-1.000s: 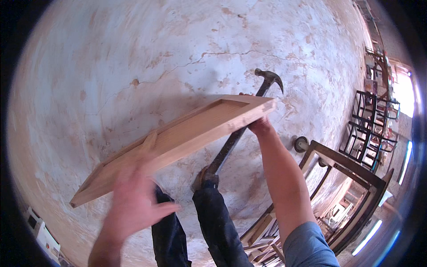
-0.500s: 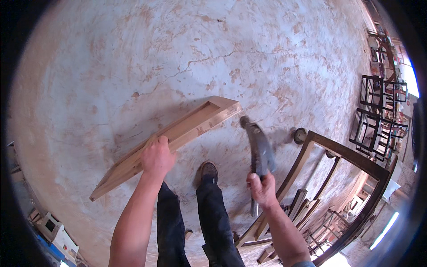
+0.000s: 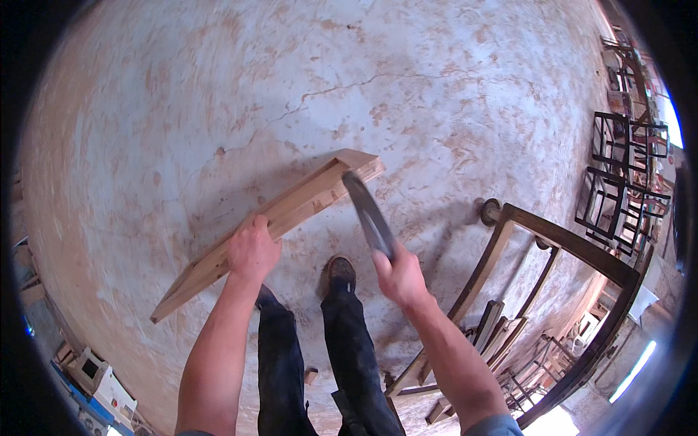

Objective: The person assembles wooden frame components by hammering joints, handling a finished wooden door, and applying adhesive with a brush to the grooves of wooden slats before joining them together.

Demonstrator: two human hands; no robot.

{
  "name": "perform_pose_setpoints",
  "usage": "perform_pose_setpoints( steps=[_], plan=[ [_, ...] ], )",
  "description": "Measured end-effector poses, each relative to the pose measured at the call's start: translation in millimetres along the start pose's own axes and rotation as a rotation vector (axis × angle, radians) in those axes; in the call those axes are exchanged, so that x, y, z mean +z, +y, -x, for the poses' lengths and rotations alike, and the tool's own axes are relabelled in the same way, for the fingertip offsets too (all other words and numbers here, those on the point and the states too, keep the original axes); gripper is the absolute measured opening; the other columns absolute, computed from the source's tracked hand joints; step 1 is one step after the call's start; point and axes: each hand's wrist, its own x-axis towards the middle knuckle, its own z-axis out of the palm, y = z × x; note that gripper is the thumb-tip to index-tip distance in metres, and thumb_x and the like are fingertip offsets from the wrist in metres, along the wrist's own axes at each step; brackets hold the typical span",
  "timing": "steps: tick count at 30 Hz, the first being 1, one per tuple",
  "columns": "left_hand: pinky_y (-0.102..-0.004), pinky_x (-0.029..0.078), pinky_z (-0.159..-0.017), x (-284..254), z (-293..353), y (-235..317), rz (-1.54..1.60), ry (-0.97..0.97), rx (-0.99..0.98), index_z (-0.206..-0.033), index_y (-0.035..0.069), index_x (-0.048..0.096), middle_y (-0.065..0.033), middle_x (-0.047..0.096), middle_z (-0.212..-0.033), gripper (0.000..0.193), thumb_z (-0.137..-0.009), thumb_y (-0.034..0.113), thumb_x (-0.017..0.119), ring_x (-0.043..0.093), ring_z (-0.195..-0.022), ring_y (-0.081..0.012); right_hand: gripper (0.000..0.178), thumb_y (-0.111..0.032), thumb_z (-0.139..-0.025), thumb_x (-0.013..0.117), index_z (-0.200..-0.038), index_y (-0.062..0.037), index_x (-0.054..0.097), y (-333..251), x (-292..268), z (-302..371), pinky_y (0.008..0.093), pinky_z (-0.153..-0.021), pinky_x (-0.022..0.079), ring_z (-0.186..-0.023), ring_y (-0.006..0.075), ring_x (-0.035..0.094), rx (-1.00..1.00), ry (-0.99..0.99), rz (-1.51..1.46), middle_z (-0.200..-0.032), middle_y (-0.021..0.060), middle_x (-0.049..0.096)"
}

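Observation:
My left hand (image 3: 253,247) is closed over the near long edge of a pale wooden framed panel (image 3: 313,190). The panel runs slantwise from lower left to upper right, and a recess shows near its far right end. In my right hand (image 3: 403,277) is a long dark hammer-like tool (image 3: 369,218), its exact form smeared by motion. The tool's rounded tip is close to the panel's right end, over its near side edge. I cannot tell whether it touches the wood.
At the right leans a dark-framed wooden rack (image 3: 574,243) with loose wood pieces in it; a round-ended part (image 3: 491,211) juts from its corner. Black chair-like frames (image 3: 607,196) stand farther right. My shoe (image 3: 340,274) is on the worn, cracked floor (image 3: 436,109). White equipment (image 3: 102,378) is at lower left.
My right hand has swung the tool up and left, from beside the panel's right end to over its edge. The panel's right end has shifted slightly left; my left hand keeps its hold.

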Motion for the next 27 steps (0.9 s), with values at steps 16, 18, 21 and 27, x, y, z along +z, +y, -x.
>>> perform_pose_setpoints(
  steps=[16, 18, 21, 27],
  plan=[
    [-0.045, 0.036, -0.102, -1, 52, -84, 0.149, 0.291, -0.06, -0.136, 0.002, 0.033, -0.0224, 0.042, -0.134, 0.086, -0.067, 0.024, 0.079, 0.038, -0.127, -0.0357, 0.028, -0.025, -0.09, 0.047, -0.079, 0.0009, 0.053, -21, 13, 42, 0.0323, -0.053, 0.044, -0.055, 0.0167, 0.053, -0.029, -0.082, -0.02, -0.061, 0.0073, 0.055],
    [-0.0444, 0.035, -0.103, 8, 89, -137, 0.067, 0.281, -0.253, -0.135, 0.001, 0.034, -0.022, 0.041, -0.133, 0.085, -0.066, 0.025, 0.079, 0.037, -0.126, -0.0373, 0.024, -0.021, -0.088, 0.049, -0.083, 0.0017, 0.054, -22, 34, 60, 0.0352, -0.056, 0.046, -0.057, 0.018, 0.054, -0.119, -0.208, -0.025, -0.062, 0.01, 0.055],
    [-0.0455, 0.037, -0.098, 20, 112, -194, 0.066, 0.21, -0.315, -0.119, 0.001, 0.047, -0.0198, 0.049, -0.121, 0.064, -0.067, 0.022, 0.078, 0.044, -0.116, -0.037, 0.03, -0.028, -0.088, 0.059, -0.095, 0.001, 0.056, -40, 77, 69, 0.0404, -0.058, 0.047, -0.065, 0.0378, 0.062, -0.224, -0.309, 0.087, -0.068, 0.0212, 0.059],
    [-0.0453, 0.039, -0.09, 48, 110, -203, -0.021, 0.265, -0.375, -0.094, 0.004, 0.054, -0.0137, 0.055, -0.1, 0.025, -0.073, 0.013, 0.064, 0.051, -0.1, -0.0322, 0.033, -0.033, -0.088, 0.058, -0.096, -0.001, 0.057, -98, 103, 75, 0.0431, -0.058, 0.048, -0.07, 0.0436, 0.061, -0.492, -0.444, 0.092, -0.071, 0.023, 0.06]
  ],
)
